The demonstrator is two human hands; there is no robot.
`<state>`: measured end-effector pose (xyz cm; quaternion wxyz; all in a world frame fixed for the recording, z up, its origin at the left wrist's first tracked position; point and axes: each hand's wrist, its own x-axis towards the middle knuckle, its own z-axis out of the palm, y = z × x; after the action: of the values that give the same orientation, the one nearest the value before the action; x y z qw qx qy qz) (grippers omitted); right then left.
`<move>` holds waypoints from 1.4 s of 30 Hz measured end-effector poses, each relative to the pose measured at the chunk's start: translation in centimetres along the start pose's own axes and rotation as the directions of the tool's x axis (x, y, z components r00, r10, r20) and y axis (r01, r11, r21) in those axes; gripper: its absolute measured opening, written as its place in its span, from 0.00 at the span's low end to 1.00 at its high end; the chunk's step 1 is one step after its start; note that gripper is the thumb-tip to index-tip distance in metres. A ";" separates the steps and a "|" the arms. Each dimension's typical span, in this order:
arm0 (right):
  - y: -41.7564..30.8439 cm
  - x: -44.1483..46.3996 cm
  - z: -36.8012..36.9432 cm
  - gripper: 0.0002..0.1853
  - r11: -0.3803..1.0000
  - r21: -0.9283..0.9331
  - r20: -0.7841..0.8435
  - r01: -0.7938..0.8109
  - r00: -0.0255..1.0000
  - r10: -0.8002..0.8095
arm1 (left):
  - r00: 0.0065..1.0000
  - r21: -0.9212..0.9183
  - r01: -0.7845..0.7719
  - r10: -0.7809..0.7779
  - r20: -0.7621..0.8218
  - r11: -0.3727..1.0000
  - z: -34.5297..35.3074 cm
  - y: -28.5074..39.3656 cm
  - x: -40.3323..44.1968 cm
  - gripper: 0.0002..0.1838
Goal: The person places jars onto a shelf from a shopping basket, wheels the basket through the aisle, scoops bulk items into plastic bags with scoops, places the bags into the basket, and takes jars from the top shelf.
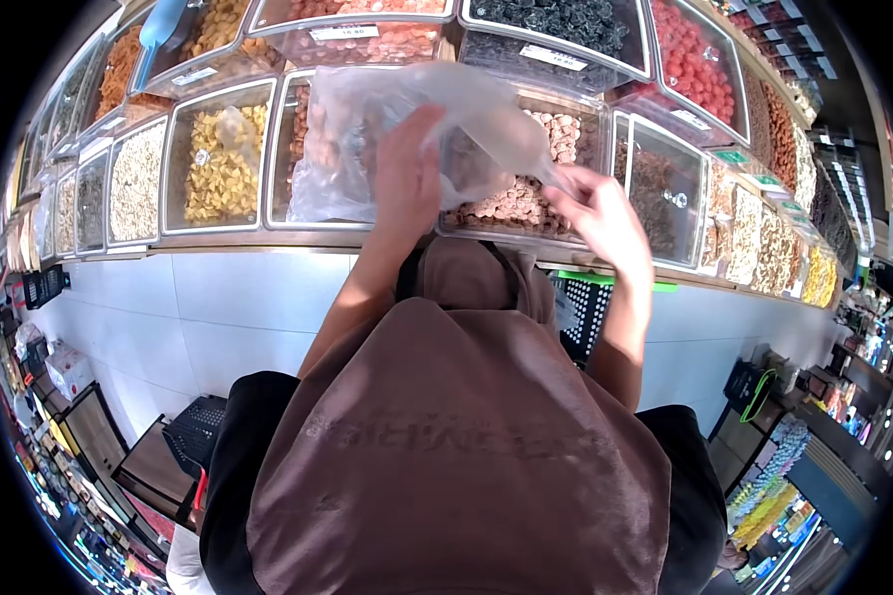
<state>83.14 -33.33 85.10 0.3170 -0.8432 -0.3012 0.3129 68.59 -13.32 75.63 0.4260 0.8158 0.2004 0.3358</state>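
A large clear plastic bag (pixel 342 149) lies bunched over the bins in front of me, partly filled with small pieces that look pinkish brown. My left hand (pixel 410 174) grips the bag near its mouth, fingers pointing away from me. In my right hand (pixel 601 213) is the handle of a translucent scoop (pixel 506 134), whose blade points left into or against the bag's mouth; the overlap is blurred, so I cannot tell which. Below the scoop stands an open bin of small round pinkish-brown pieces (pixel 516 206).
Yellow dried pieces fill a bin (pixel 218 164) on the left. A lidded bin (pixel 660 188) stands on the right. Behind are raised bins of dark pieces (pixel 556 25) and red pieces (pixel 700 74). A blue scoop (pixel 159 35) rests far left. A black basket (pixel 583 312) is below the counter edge.
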 end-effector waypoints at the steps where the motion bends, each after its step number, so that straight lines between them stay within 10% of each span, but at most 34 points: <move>1: 2.8 0.1 -0.6 0.18 0.997 -0.070 0.013 -0.019 1.000 0.020 | 0.996 0.163 -0.023 0.009 0.086 0.986 0.9 -0.9 -0.4 0.21; 6: 9.5 -0.1 -0.2 0.20 0.753 -0.574 -0.121 -0.322 0.943 0.310 | 0.970 0.379 -0.101 0.006 0.243 0.920 6.4 -7.4 -3.5 0.24; 16: 15.9 1.1 4.7 0.22 0.857 -0.215 -0.076 -0.467 0.883 0.463 | 0.956 0.502 -0.107 -0.050 0.290 0.858 7.2 -7.6 -3.2 0.27; 18: 15.8 1.4 4.6 0.22 0.740 0.231 0.128 -0.631 0.774 0.620 | 0.955 0.497 -0.114 -0.043 0.292 0.860 7.2 -7.7 -3.2 0.26; 24: 20.2 4.4 6.6 0.21 0.947 -0.066 -0.121 -0.315 0.945 0.306 | 0.949 0.534 -0.129 -0.053 0.311 0.836 7.4 -7.0 -2.8 0.24; 26: 19.7 5.8 7.1 0.18 0.796 0.278 0.077 -0.537 0.839 0.539 | 0.951 0.540 -0.117 -0.062 0.301 0.834 7.5 -7.0 -2.7 0.24; 36: 19.3 6.6 8.0 0.16 0.662 0.521 0.151 -0.538 0.822 0.549 | 0.954 0.543 -0.119 -0.055 0.294 0.831 7.4 -7.0 -2.8 0.29; 42: 19.9 9.9 11.0 0.27 0.945 -0.092 -0.109 -0.315 0.946 0.304 | 0.958 0.542 -0.104 -0.062 0.278 0.834 7.2 -6.9 -3.0 0.26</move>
<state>87.51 -34.82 60.73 0.2315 -0.9095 -0.1663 0.3025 71.42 -15.34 65.80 0.1934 0.9455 0.2162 0.1478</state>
